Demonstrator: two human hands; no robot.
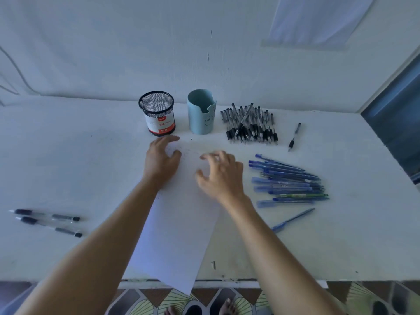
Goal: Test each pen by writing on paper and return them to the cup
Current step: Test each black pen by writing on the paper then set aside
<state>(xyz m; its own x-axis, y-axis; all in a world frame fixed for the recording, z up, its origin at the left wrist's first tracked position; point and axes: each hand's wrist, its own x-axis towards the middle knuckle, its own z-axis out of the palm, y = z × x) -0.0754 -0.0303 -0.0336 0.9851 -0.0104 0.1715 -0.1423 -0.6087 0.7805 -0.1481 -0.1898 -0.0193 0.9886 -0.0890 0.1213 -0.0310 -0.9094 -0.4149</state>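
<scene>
- A pale, plain wall [113, 53] fills the upper half of the view, with a light sheet [318, 19] hanging at its top right and a dark opening [395, 123] cutting in at the right edge
- A white table [68, 155] stands against that wall, its top faintly smudged and its near edge scuffed
- Patterned floor tiles [147, 301] in dark and yellow-green show below the table's edge, where bare toes [227, 305] peek in
- A long sheet of paper [177, 235] lies slantwise at the middle of the table, its near corner hanging over the edge
- The person's left hand [161, 159] rests palm down on the paper's far left corner, fingers loosely spread, thumb apart, holding nothing
- The right hand [221, 173], blurred, is over the paper's far right part with fingers spread and slightly bent, gripping nothing; whether it touches the sheet cannot be told
- A heap of black pens [250, 126] lies near the wall, right of the cups
- A row of blue pens [288, 183] lies just right of the right hand, with one green barrel among them
- A black mesh cup [158, 113] with a red and white label stands upright just beyond the left hand
- A light blue cup [201, 112] stands upright just beside it, between the mesh cup and the black heap
- Two black pens [47, 221] lie side by side, well apart on the table's left
- A single black pen [294, 136] lies right of the heap
- A single blue pen [293, 219] lies near the row's near side
</scene>
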